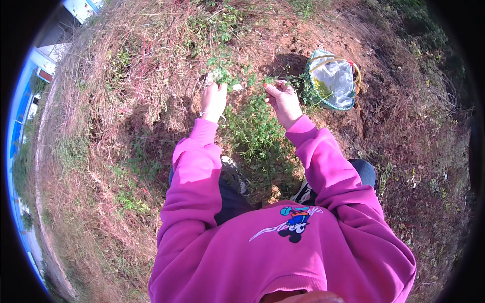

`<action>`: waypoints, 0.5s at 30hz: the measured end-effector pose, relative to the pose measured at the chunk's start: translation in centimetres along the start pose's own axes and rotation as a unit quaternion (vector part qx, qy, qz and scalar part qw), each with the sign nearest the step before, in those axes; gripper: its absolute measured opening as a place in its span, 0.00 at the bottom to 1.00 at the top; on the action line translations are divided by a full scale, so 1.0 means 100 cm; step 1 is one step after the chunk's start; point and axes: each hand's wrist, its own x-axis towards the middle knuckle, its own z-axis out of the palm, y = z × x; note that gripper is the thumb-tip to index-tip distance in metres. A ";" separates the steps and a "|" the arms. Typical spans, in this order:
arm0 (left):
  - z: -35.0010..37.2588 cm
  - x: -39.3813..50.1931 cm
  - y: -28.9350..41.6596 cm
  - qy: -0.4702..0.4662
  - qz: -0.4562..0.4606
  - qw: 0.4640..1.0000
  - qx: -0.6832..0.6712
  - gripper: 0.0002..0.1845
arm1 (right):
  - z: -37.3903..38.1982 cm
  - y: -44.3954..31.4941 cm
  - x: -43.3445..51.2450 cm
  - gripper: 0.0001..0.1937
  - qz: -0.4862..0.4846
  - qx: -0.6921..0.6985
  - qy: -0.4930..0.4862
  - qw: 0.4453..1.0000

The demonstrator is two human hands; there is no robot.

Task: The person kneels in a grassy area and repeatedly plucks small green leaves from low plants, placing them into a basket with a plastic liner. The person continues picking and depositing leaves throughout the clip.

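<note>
My left hand (213,100) closes around leafy green stems (223,74) of a low plant, wearing a thin bracelet at the wrist. To its right, my right hand (285,102) has thumb and forefinger pinched together at a thin green sprig (269,80). A small orange-red spot shows at the thumb's tip; whether it is a nail or part of the plant, I cannot tell. Below and between both hands grows a bushy green plant (257,128). Just right of my right hand stands a green woven basket (311,85) lined with clear plastic (339,81), with yellow-green pickings (322,90) inside.
Two tan handles (358,77) arch over the basket. Bare reddish soil (291,38) lies beyond my hands, with dry grass (125,83) to the left and brush (416,125) to the right. My shoes (233,172) flank the plant. A blue-and-white building (22,102) edges the far left.
</note>
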 end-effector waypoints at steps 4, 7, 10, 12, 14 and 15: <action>0.000 0.008 -0.010 -0.008 -0.005 1.000 0.001 0.24 | -0.014 -0.001 0.007 0.03 -0.005 0.089 0.008 0.996; -0.004 0.014 -0.017 -0.004 -0.017 1.000 0.011 0.27 | -0.026 -0.002 0.006 0.03 0.004 0.180 0.076 0.981; -0.006 0.015 -0.017 -0.008 -0.043 0.999 0.008 0.27 | -0.034 -0.002 -0.001 0.04 0.005 0.188 0.040 0.981; -0.006 0.014 -0.016 0.017 -0.030 0.999 -0.006 0.27 | -0.035 -0.003 -0.006 0.06 0.016 0.206 0.022 0.978; -0.006 0.013 -0.015 0.028 -0.024 0.999 -0.008 0.26 | -0.033 -0.004 -0.009 0.07 0.026 0.208 -0.007 0.978; -0.006 0.013 -0.014 0.028 -0.023 0.999 -0.001 0.26 | -0.032 -0.005 -0.011 0.07 0.030 0.215 -0.022 0.976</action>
